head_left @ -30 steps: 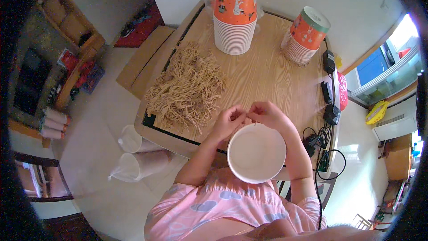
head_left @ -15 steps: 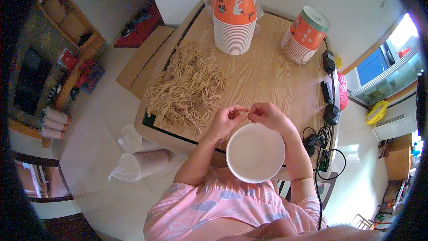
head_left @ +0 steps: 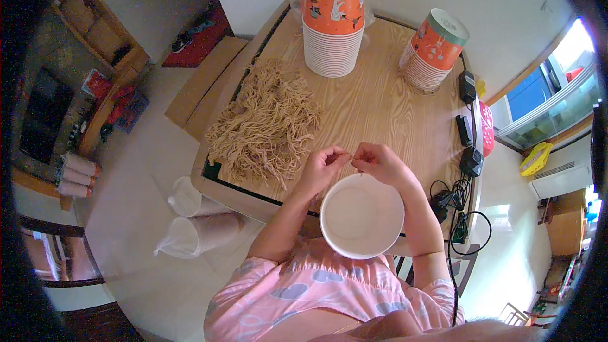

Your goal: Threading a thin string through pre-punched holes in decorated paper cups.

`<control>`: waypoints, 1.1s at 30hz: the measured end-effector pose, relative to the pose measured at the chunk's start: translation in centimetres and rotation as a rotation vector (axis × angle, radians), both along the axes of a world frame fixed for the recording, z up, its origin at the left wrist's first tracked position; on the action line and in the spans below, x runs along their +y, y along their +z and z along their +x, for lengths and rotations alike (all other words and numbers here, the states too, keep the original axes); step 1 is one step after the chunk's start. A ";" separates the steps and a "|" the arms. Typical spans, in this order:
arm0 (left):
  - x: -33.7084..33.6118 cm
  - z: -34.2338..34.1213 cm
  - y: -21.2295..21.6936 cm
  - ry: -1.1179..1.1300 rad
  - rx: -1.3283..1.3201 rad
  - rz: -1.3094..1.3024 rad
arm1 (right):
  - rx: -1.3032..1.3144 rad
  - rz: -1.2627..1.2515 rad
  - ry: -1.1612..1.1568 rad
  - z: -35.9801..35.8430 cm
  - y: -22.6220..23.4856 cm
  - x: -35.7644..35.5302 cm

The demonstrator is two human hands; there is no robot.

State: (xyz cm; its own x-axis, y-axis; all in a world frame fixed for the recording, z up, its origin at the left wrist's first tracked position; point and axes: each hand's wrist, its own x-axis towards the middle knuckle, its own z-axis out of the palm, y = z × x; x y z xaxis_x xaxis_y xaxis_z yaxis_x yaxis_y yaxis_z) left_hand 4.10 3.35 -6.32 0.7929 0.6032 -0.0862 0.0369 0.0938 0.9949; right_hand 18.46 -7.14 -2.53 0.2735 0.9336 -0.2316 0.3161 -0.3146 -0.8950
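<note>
Two hands' fingers (head_left: 347,159) pinching something too small, bowl (head_left: 361,216) below

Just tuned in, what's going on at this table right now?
A person sits at a wooden table, both hands raised just over an empty white paper bowl. The left hand and right hand pinch a thin strand of dried noodle between them. A loose pile of tan noodles lies to the left on the table. Two stacks of orange-printed paper bowls stand upside down at the far side.
</note>
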 end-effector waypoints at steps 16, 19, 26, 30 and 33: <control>-0.9 0.6 -0.7 -0.109 0.011 0.107 | 0.618 -0.047 -0.149 -0.5 -2.2 -2.1; -0.7 -0.2 -0.6 -0.205 0.107 0.169 | 0.516 -0.046 -0.109 -0.7 -2.2 -3.1; -3.7 -1.8 5.6 0.113 -0.187 0.518 | 0.074 0.281 -0.218 -3.9 4.0 -4.4; -3.8 -2.3 9.9 0.090 -0.393 0.727 | -0.315 0.563 -0.103 -4.1 8.7 -5.0; -3.6 -2.7 10.5 -0.039 -0.437 0.673 | -0.508 0.677 -0.014 -4.3 8.4 -5.6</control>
